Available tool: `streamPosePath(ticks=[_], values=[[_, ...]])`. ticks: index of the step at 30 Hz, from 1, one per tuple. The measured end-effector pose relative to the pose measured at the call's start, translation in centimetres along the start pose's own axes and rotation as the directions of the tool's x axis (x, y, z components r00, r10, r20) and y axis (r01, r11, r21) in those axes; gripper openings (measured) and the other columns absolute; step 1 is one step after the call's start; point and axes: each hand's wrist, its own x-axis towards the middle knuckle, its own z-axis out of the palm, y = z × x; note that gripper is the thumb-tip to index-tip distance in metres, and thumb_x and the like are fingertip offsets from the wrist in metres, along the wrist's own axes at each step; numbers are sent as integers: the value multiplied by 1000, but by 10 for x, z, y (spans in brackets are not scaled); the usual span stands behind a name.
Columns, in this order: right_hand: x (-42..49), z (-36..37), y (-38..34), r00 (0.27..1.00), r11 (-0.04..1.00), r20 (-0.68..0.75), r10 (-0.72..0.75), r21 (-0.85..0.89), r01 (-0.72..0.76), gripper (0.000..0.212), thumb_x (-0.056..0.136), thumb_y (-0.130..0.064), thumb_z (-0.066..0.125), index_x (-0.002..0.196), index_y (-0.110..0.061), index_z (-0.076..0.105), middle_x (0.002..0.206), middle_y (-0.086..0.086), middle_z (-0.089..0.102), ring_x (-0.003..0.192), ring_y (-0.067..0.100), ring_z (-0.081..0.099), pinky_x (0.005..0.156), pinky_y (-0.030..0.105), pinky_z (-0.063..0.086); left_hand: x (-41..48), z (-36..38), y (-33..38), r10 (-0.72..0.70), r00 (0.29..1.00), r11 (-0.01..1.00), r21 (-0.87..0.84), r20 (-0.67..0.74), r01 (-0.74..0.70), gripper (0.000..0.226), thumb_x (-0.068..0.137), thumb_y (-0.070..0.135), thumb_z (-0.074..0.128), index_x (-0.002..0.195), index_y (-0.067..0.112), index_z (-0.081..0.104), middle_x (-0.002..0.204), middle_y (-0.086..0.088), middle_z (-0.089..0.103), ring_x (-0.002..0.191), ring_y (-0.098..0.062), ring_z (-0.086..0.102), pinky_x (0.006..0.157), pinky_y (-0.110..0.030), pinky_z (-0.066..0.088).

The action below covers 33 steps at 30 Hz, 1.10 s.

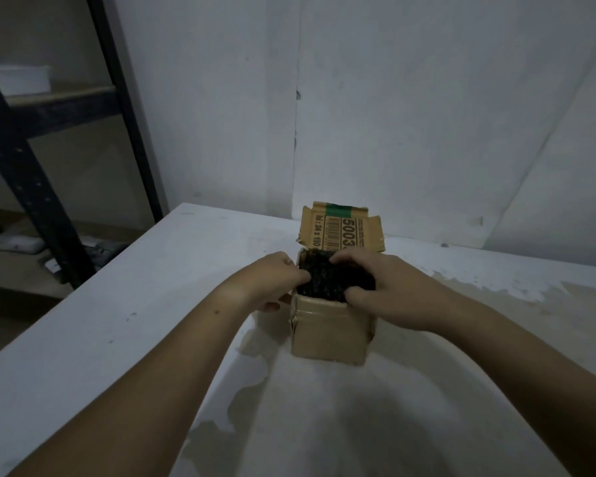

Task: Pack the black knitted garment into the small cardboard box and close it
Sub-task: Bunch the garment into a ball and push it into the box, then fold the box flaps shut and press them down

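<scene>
Room: dim. A pale wall (427, 98) stood behind the table, faced with sheets whose seams ran vertical and diagonal.
Table: the white top (117, 321) filled most of the view. Its paint was worn to beige patches (582, 290) at the right and down the near middle.
Rack: dark metal shelving (25, 160) with wooden boards stood off the table's left edge. A flat white box (19, 79) sat on the upper board. A small pale object (19, 244) and some blurred clutter sat lower down, too dim to identify.
Box: the small cardboard box (331, 332) stood upright on the table, near centre and toward the far edge by the wall. Its top was open.
Flap: the rear flap (341, 228) stood up with its printed side to the camera, barcode and "5003" readable. A green tape strip (346, 211) ran along its top edge, and the side tabs were bent and ragged.
Garment: the black knitted garment (327, 280) sat in the box mouth, bulging about level with the rim. The walls hid how deep it went.
Left hand: the left hand (272, 280) was at the box's left rim. Its fingers curled over the rim onto the knit and its thumb ran down outside, clamping that wall.
Right hand: the right hand (393, 290) lay over the garment's right side. Fingers dug in at the back and the thumb at the front, gripping the knit.
Obstructions: the hands covered the left and right rims, and both forearms crossed the near table.
</scene>
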Motion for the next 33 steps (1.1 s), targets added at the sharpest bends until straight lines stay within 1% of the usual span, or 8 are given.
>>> streamPosePath(ticks=[4, 7, 16, 19, 21, 24, 27, 33], values=[[20, 2, 2, 994, 990, 107, 35, -137, -21, 67, 74, -48, 56, 139, -36, 43, 121, -7, 58, 102, 16, 57, 83, 34, 52, 2, 2, 5, 4, 1000, 1000, 15, -14, -4, 26, 93, 25, 57, 117, 23, 48, 98, -6, 63, 81, -16, 56, 68, -30, 50], [33, 2, 0, 990, 985, 144, 1, -170, 24, 54, 70, -48, 52, 123, -35, 51, 102, -6, 62, 88, 15, 59, 76, 41, 54, 5, 5, 3, 74, 997, 997, 10, -8, -74, 46, 92, 20, 55, 134, 32, 42, 104, -5, 65, 81, -15, 59, 61, -27, 49], [55, 8, -1, 960, 954, 258, 106, -299, -25, 65, 68, -55, 41, 126, -31, 55, 111, -1, 58, 101, 25, 52, 83, 38, 40, 11, 9, 2, 249, 966, 968, -12, -65, -250, 37, 85, 5, 56, 117, 22, 63, 103, -3, 70, 94, -17, 66, 82, -35, 56], [39, 8, 5, 990, 991, 134, 34, -133, -16, 61, 72, -51, 49, 130, -33, 56, 115, -5, 63, 103, 18, 56, 89, 38, 47, 7, 15, -3, 293, 949, 951, -65, -118, -302, 44, 86, 6, 57, 126, 25, 59, 113, 1, 67, 102, -15, 64, 92, -38, 55], [21, 15, 16, 985, 998, -165, -45, 30, 51, 49, 79, -37, 62, 128, -33, 58, 117, -12, 62, 106, 10, 56, 90, 29, 49, 4, 18, -8, 320, 933, 934, -109, -167, -340, 55, 88, 9, 58, 138, 29, 48, 122, 7, 59, 107, -14, 61, 94, -36, 53], [3, 20, 34, 810, 974, -573, 124, 227, 11, 50, 88, -25, 65, 134, -29, 49, 130, -14, 51, 113, 6, 50, 87, 20, 42, 3, 18, -14, 380, 900, 896, -157, -213, -415, 61, 91, 9, 59, 144, 32, 39, 129, 10, 51, 106, -8, 59, 92, -37, 54], [3, 13, 46, 742, 759, -443, 502, 637, -134, 58, 95, -20, 58, 148, -25, 35, 148, -6, 44, 122, 13, 52, 94, 30, 46, 4, 19, -17, 427, 875, 877, -130, -229, -462, 56, 91, 11, 59, 139, 36, 43, 130, 12, 52, 109, -2, 55, 91, -34, 54], [11, 1, 52, 823, 703, -367, 433, 710, -53, 38, 95, -18, 62, 132, -18, 54, 101, -1, 76, 95, 10, 71, 85, 30, 56, 3, 20, -22, 477, 831, 857, -58, -285, -512, 26, 96, 16, 57, 116, 32, 56, 117, 21, 60, 104, 6, 55, 76, -12, 45]])
